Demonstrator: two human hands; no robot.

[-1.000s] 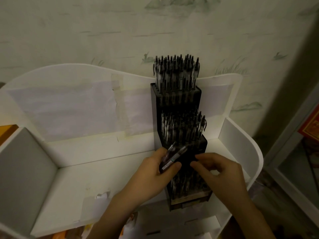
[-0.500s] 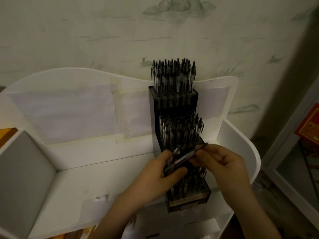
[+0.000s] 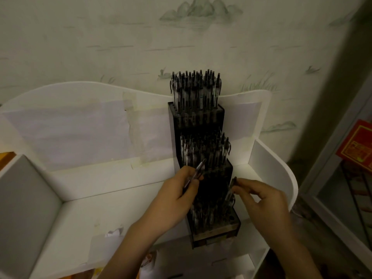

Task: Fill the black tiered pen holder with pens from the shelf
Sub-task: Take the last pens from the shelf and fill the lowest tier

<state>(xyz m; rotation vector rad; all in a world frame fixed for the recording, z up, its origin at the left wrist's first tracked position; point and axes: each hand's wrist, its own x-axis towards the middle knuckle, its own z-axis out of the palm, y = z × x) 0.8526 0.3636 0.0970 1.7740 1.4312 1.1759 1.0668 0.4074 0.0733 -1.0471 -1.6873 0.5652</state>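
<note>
The black tiered pen holder (image 3: 227,174) stands on the white shelf (image 3: 112,210), against its back panel. Its top and middle tiers are packed with upright pens (image 3: 196,91); the bottom tier holds several more. My left hand (image 3: 177,198) is at the holder's left side, closed around a pen (image 3: 198,171) that points up and right. My right hand (image 3: 259,198) is at the holder's right side, pinching the top of another pen (image 3: 231,190) that stands upright over the bottom tier's right edge.
The shelf has a white side wall (image 3: 275,174) on the right and a grey divider (image 3: 22,208) on the left. Taped paper (image 3: 80,133) covers the back panel. A scrap of paper (image 3: 113,232) lies on the shelf. A red item (image 3: 360,146) sits far right.
My right hand has taken one pen from the left hand's bundle, moved right and down, and turned it upright over the bottom tier. The left hand keeps a pen.
</note>
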